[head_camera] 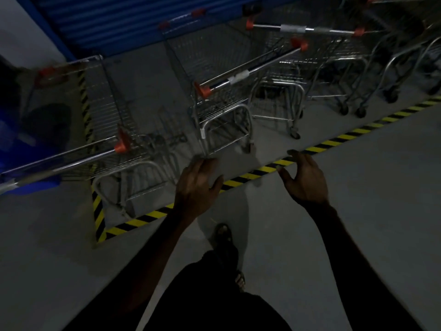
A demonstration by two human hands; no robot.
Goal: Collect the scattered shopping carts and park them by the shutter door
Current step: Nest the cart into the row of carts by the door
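Both hands, left (199, 185) and right (304, 181), are open and empty. Grab the cart (229, 96) bar just ahead with both, push straight.

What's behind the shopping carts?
Behind the shopping carts is a blue shutter door, closed as far as the picture shows. Its bottom edge meets grey floor. The carts' wire baskets cover part of the door, and its top is out of the picture.

Both hands, left hand (199, 185) and right hand (304, 177), hang empty with fingers spread above the striped floor tape (317, 148). Several shopping carts (226, 91) stand beyond it, before the blue shutter door (133, 22).
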